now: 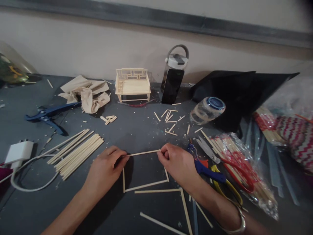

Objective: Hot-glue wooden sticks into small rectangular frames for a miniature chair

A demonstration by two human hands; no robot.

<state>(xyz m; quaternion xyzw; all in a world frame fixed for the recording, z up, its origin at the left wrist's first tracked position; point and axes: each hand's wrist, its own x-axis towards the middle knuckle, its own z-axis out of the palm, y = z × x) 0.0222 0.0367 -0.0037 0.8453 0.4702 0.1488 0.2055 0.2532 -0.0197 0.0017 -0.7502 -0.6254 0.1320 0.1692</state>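
A thin wooden stick (pixel 143 153) is held at both ends. My left hand (pixel 105 168) pinches its left end, and my right hand (pixel 177 163) pinches the right end. Below it, a wooden frame (pixel 146 185) shows a left side, a front side and part of a right side; its upper corners are under my fingers. Just in front of that lies an L-shaped pair of joined sticks (pixel 184 205). One more loose stick (pixel 161 223) is at the bottom edge. Left of my left hand lies a bundle of sticks (pixel 80 156).
A miniature wooden bench (pixel 133 85) stands at the back beside a phone (pixel 172 86) leaning on a bottle. Rightward are a glass jar (pixel 206 111), scissors (pixel 207 150), pliers (pixel 212 173) and bagged sticks (pixel 244 169). A blue clamp (pixel 47 116), cloth (pixel 85 93) and charger (pixel 19 151) lie left.
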